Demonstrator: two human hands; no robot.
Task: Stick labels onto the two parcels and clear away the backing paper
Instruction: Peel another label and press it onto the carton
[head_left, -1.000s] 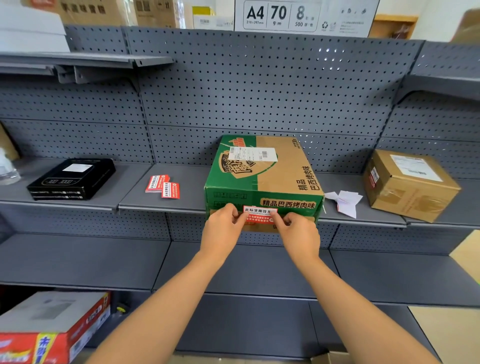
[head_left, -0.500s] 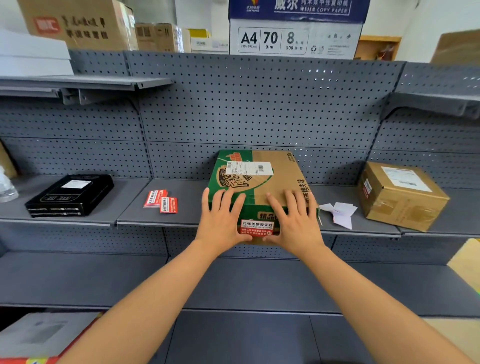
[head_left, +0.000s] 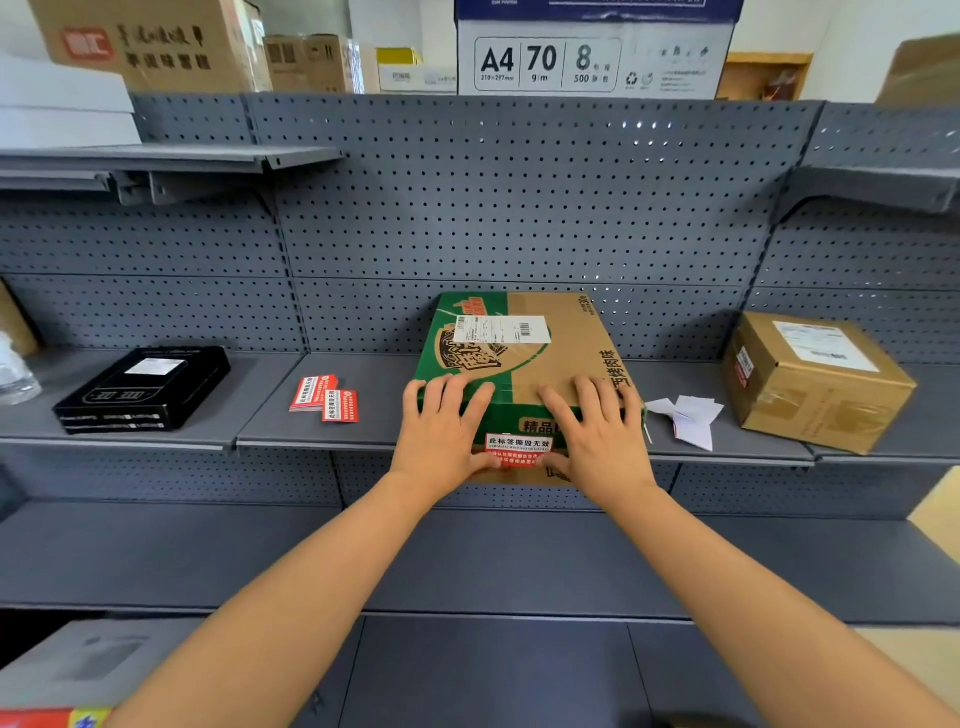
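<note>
One label sits on the green parcel, my left hand and right hand pressing flat, fingers spread; the backing paper beside it awaits clearing.

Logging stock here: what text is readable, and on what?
"A4", "70 g/m", "8", "500": white-and-blue paper carton, top.
"此标签撕毁无效": red-and-white label on the green-and-brown cardboard parcel front.
"精品": same front, rest covered.
Too blurred: white shipping labels on it and the brown taped parcel, loose red labels, flat black box.
</note>
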